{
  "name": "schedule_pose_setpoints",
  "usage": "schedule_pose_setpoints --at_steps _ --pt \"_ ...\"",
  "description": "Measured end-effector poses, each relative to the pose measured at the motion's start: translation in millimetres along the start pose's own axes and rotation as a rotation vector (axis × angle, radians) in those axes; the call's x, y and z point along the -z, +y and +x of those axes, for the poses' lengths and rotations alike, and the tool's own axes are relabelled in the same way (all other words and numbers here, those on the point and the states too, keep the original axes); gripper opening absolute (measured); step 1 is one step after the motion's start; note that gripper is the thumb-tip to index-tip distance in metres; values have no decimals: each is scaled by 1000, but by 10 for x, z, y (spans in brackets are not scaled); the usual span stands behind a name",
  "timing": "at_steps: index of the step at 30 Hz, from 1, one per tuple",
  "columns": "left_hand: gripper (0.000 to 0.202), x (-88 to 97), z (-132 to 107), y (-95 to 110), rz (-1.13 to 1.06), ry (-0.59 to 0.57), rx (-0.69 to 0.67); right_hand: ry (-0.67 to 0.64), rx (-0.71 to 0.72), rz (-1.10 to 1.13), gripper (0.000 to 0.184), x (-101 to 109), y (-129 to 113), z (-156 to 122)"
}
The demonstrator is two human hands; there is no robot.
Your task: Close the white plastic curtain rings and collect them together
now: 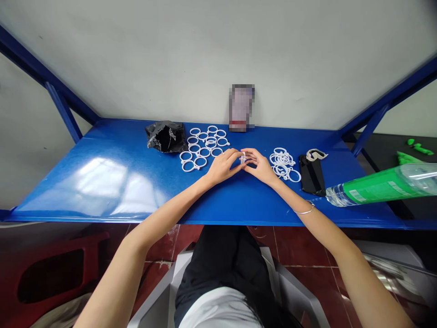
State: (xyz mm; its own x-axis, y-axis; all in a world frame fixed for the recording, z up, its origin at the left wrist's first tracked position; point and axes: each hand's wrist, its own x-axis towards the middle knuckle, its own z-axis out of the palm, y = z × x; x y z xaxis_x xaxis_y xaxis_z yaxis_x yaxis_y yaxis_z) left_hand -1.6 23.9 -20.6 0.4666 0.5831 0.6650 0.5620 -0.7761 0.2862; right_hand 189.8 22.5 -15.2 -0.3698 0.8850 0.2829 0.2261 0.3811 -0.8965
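Note:
My left hand (pixel 223 165) and my right hand (pixel 261 165) meet at the middle of the blue table (pixel 112 177). Their fingertips pinch one small white plastic ring (pixel 243 158) between them. Several white rings (pixel 204 145) lie spread flat just left of my hands. A heap of white rings (pixel 283 164) lies just right of my right hand. A thin bracelet (pixel 305 211) sits on my right wrist.
A crumpled black bag (pixel 165 135) lies behind the left rings. A small upright card (pixel 241 107) leans on the wall. A black flat object (pixel 311 174) with a white tape dispenser (pixel 317 155) lies right. A green-labelled water bottle (pixel 382 184) juts in at the right edge.

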Motion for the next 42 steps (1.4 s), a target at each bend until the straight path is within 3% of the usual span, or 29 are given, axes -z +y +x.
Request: schedule_pose_setpoints --at_steps 8,12,18,26,32,42 --pt "52 -6 12 -37 -272 -3 196 16 -150 321 63 33 -14 22" --pt "51 -34 5 -65 -324 4 249 -19 -194 407 58 40 -75 22" --pt "50 -54 0 -59 -305 -24 250 -21 -240 434 54 35 -79 24" --pt "74 -96 -16 -75 -413 -118 238 24 -261 467 52 53 -29 42" --pt "83 -157 -37 -79 -501 -115 230 60 -269 531 45 62 34 60" --pt "71 -154 -46 -11 -458 -71 200 73 -311 561 42 55 56 38"
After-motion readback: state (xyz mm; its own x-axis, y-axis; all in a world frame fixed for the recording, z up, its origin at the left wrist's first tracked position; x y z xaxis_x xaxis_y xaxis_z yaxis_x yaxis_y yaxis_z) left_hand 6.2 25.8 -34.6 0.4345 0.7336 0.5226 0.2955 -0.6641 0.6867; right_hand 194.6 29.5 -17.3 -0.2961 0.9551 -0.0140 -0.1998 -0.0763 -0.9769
